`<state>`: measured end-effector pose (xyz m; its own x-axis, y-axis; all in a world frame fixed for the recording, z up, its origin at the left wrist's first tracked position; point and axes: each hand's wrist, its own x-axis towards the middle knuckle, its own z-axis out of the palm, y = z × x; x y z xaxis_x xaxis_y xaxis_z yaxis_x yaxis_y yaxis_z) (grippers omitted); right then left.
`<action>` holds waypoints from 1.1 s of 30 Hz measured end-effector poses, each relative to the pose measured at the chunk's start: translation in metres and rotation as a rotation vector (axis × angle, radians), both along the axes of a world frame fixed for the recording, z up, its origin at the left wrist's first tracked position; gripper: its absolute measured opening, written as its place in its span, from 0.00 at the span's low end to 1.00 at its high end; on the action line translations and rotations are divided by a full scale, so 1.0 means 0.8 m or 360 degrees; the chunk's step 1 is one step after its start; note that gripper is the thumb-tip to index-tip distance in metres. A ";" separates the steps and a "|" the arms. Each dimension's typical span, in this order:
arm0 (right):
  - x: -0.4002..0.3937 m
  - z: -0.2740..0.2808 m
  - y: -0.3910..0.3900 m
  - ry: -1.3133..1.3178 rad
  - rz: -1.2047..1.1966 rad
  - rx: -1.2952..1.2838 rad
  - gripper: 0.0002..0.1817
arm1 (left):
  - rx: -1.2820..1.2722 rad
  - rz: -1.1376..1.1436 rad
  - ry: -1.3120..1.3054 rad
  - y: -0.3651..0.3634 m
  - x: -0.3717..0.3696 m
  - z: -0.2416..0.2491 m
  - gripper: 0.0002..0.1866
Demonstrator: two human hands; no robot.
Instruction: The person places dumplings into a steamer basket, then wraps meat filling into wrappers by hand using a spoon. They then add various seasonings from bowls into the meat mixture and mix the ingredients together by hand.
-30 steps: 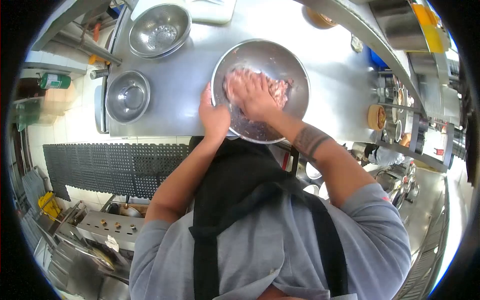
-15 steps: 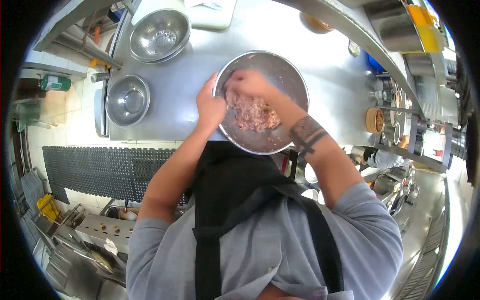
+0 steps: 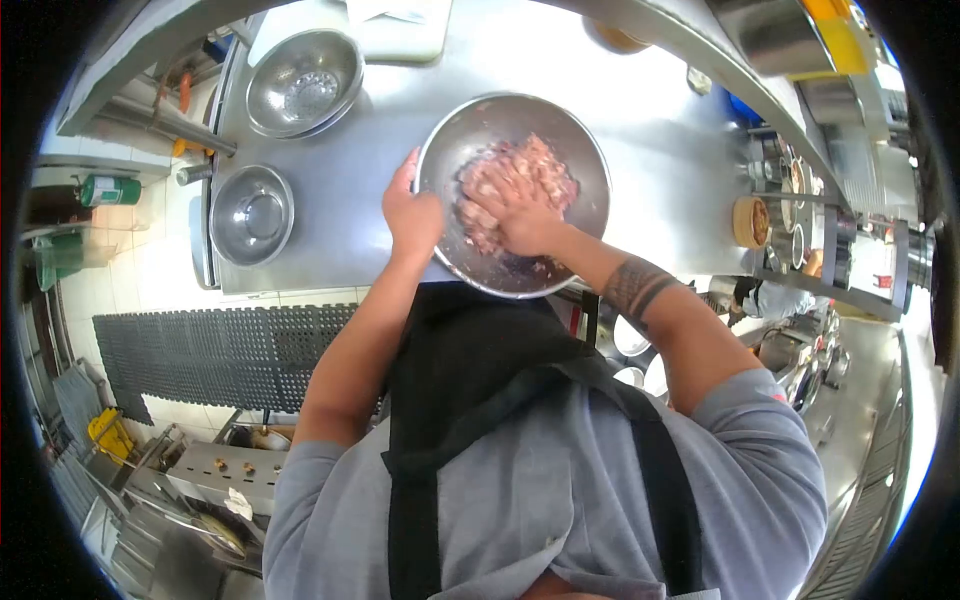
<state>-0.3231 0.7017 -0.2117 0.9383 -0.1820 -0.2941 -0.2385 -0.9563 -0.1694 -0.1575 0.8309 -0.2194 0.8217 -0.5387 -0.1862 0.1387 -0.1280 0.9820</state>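
A large steel mixing bowl [image 3: 592,190] stands near the front edge of the metal table, with pinkish raw minced meat [image 3: 545,165] inside. My left hand [image 3: 412,215] grips the bowl's left rim, thumb towards the inside. Down in the bowl, my right hand [image 3: 515,212] presses on the meat with its fingers stretched out and spread over it. Bits of meat partly cover those fingertips.
Stacked steel bowls [image 3: 305,85] and another steel bowl [image 3: 252,215] stand on the metal table [image 3: 350,215] at left. Behind is a white cutting board [image 3: 405,38]. A round bamboo container [image 3: 750,222] sits at right, beneath an overhead shelf [image 3: 735,85].
My right hand has moved from the bowl's upper left towards its middle, and its closed fingers have spread onto the meat. The meat now lies higher in the bowl. My left hand still holds the rim.
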 end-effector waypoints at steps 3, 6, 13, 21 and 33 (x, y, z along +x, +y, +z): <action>0.019 0.003 0.000 0.0004 -0.0314 0.0281 0.39 | -0.0099 0.0120 0.0037 -0.001 0.002 0.001 0.37; -0.006 0.044 -0.023 -0.0297 -0.0241 0.1087 0.32 | -0.0142 0.0142 0.0080 0.005 -0.001 0.006 0.37; 0.032 -0.008 -0.110 -0.0774 -0.2053 0.2008 0.19 | -0.0168 0.0097 0.0129 0.002 -0.011 0.012 0.37; 0.133 0.085 -0.034 0.0694 -0.0060 0.0849 0.13 | -0.0080 0.0045 0.0273 -0.011 0.016 0.044 0.35; 0.045 -0.035 0.011 -0.0474 -0.0119 -0.0016 0.30 | -0.0176 0.0189 0.0203 -0.001 -0.012 0.007 0.38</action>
